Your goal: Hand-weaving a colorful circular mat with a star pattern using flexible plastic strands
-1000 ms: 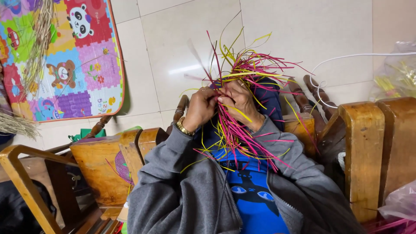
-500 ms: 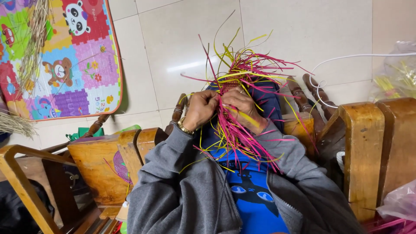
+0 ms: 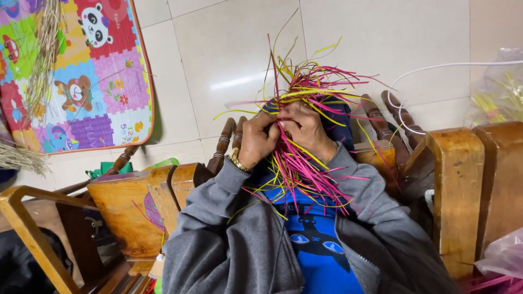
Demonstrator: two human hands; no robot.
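Both hands seemingly pinch splayed pink-and-yellow strips (image 3: 305, 158).

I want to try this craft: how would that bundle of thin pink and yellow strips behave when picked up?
The bundle of thin pink and yellow strips is probably light and springy: loose ends fan upward and droop in curves. It likely splays unless pinched, as the left hand and right hand do.
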